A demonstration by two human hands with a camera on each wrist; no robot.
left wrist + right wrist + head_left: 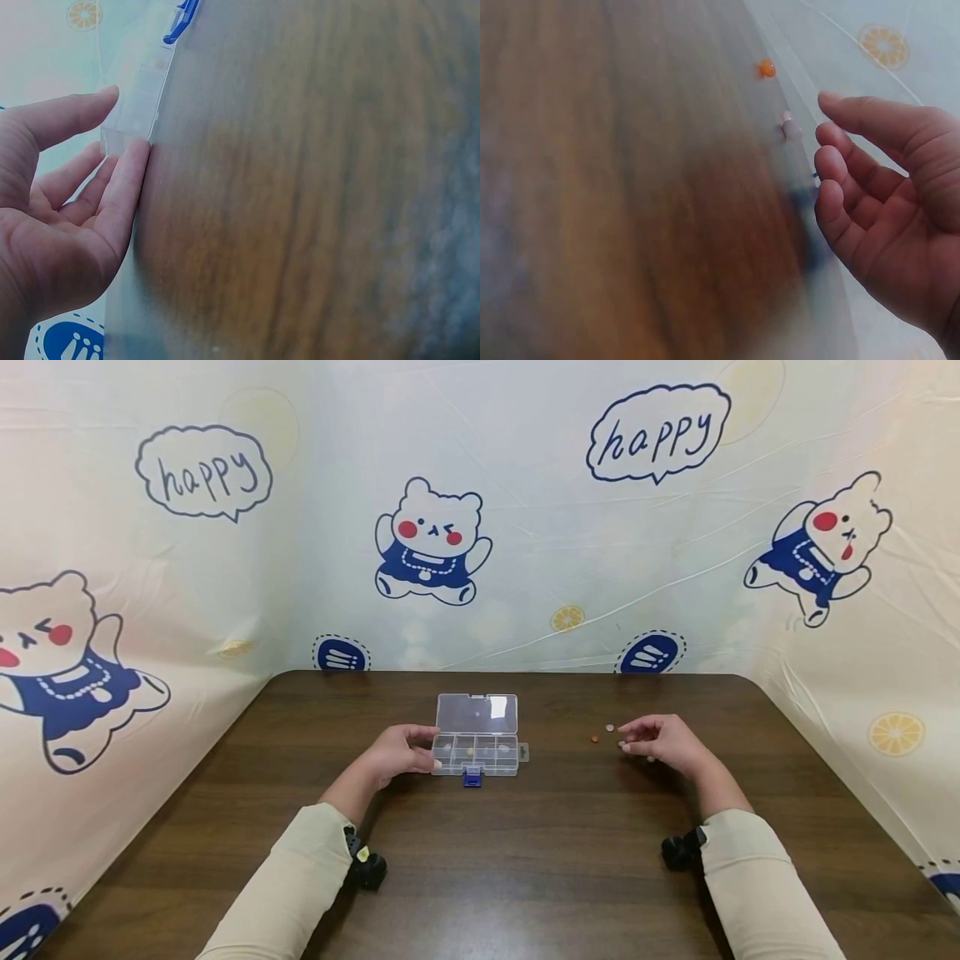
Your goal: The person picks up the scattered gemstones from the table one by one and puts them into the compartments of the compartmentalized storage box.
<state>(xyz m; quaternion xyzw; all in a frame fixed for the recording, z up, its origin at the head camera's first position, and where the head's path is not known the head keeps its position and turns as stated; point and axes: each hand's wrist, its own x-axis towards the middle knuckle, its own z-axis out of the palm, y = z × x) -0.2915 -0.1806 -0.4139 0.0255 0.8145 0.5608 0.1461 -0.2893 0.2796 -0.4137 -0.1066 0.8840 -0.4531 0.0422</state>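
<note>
A clear plastic compartment box (pixel 477 754) lies on the table with its lid (pixel 477 713) raised at the back. My left hand (pixel 397 750) holds the box's left end, thumb at the front corner and fingers towards the hinge. Small pieces, one of them yellow (pixel 470 751), sit in some compartments. Over to the right, my right hand (pixel 663 743) hovers by several tiny pieces with its fingers loosely bent. Near it are an orange piece (pixel 766 68) and a pale piece (pixel 610 727). Nothing shows between the right thumb and fingertips in the right wrist view.
The brown wooden table (pixel 480 868) reaches back to a printed cloth backdrop (pixel 525 527). A blue latch (pixel 472 777) hangs at the box's front, and a clear tab (pixel 523 752) juts from its right end. Dark wrist cameras are strapped to both wrists.
</note>
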